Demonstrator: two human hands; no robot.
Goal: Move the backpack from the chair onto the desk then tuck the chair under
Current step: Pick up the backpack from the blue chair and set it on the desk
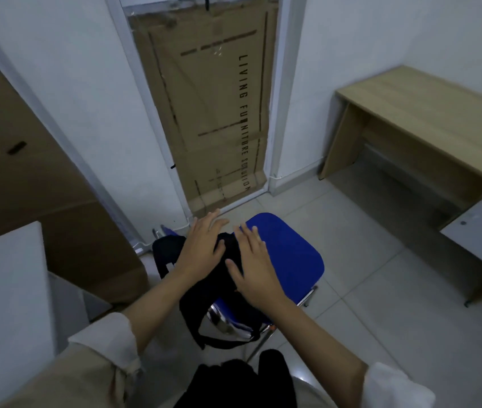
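The black fabric backpack (219, 284) lies on the blue padded chair with chrome legs (286, 254), at 6 o'clock in view. Both hands, left (201, 248) and right (254, 272), rest flat on it with fingers spread, gripping nothing. The bare light wooden tabletop (428, 113) stands well apart at 2 o'clock.

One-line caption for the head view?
Both open hands, left and right, reach onto black fabric backpack on blue-seated chair.
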